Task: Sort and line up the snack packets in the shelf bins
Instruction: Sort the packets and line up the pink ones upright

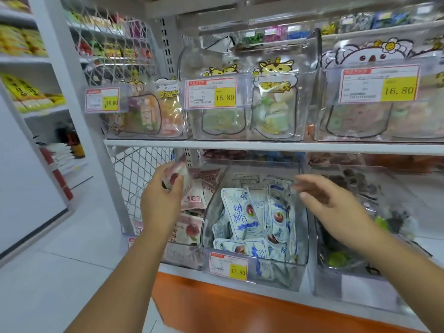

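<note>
My left hand (161, 195) grips a pink-and-white snack packet (177, 175) above the left clear bin (182, 257), which holds more pink packets (192, 227). The middle clear bin (276, 275) is full of blue-and-white packets (249, 217) lying in a loose heap. My right hand (324, 195) hovers with relaxed fingers over the right rim of that middle bin and holds nothing. A third clear bin (355, 284) on the right holds dark and green packets (338, 258).
A white shelf board (264, 145) runs just above my hands and carries three clear bins of sweets with yellow price tags (224, 97). A wire mesh side panel (137, 174) closes the shelf's left end. An orange base (216, 306) lies below. An aisle of tiled floor (72, 272) opens to the left.
</note>
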Demonstrator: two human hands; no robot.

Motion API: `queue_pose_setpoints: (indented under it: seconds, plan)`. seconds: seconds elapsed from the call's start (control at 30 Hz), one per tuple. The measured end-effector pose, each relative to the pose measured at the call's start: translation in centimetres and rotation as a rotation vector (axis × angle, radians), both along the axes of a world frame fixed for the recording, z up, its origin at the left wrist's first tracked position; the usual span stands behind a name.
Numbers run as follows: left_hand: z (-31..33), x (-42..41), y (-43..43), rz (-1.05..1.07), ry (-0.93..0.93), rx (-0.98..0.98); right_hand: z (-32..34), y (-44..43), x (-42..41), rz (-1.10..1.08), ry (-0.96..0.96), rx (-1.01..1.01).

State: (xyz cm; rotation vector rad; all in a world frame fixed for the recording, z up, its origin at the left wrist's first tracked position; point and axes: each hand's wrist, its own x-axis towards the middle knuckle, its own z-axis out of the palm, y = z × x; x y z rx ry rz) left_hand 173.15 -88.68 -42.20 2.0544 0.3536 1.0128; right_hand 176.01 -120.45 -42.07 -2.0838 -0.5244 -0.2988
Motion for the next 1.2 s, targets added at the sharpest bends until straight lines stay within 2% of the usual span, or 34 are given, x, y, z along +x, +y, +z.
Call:
queue_pose_setpoints:
  seconds: [0.1, 0.17, 0.3, 0.37, 0.47, 0.57, 0.67, 0.73, 0.8, 0.87, 0.97, 1.03, 1.1, 1.2]
  plan:
    - [-2.8, 1.6, 0.5, -0.264, 0.211, 0.368, -0.7, -1.1, 0.3, -0.100, -0.031, -0.215]
    - [-4.1, 2.7, 0.5, -0.324, 0.357, 0.601, -0.9, -1.8, 0.5, -0.132, -0.007, -0.276]
    - [-3.3, 3.6, 0.0, -0.336, 0.559, 0.500, -1.0, -3.2, 0.8, -0.127, 0.066, -0.283]
    - [-3.0, 3.7, -0.1, -0.373, 0.542, 0.397, -0.8, -4.2, 0.9, -0.160, 0.109, -0.319]
    - [-2.5, 3.6, -0.2, -0.422, 0.462, 0.243, -0.4, -5.5, 1.3, -0.201, 0.214, -0.252]
    - [-2.3, 3.1, -0.3, -0.350, 0.447, 0.288, -0.3, -6.0, 2.0, -0.220, 0.266, -0.303]
    - [-2.2, 3.0, -0.8, -0.230, 0.464, 0.447, -0.8, -5.3, 2.4, -0.201, 0.301, -0.525]
    - [-2.4, 3.7, -0.5, -0.191, 0.491, 0.459, -1.5, -4.4, 2.5, -0.216, 0.263, -0.712]
    - [-2.9, 4.3, 0.2, -0.189, 0.483, 0.512, -2.3, -3.7, 2.9, -0.269, 0.198, -0.799]
    - [-3.2, 4.7, 0.6, -0.227, 0.456, 0.522, -2.7, -3.3, 3.2, -0.318, 0.185, -0.770]
    - [-2.5, 4.7, -0.1, -0.250, 0.412, 0.398, -3.2, -2.9, 3.2, -0.387, 0.156, -0.710]
    - [-1.7, 4.4, -1.3, -0.246, 0.353, 0.394, -3.4, -3.0, 3.2, -0.408, 0.149, -0.614]
    - [-0.7, 3.5, -3.2, -0.280, 0.292, 0.423, -3.0, -3.5, 3.2, -0.398, 0.180, -0.447]
    - [0.3, 2.2, -6.4, -0.388, 0.253, 0.485, -1.7, -4.4, 2.8, -0.379, 0.244, -0.090]
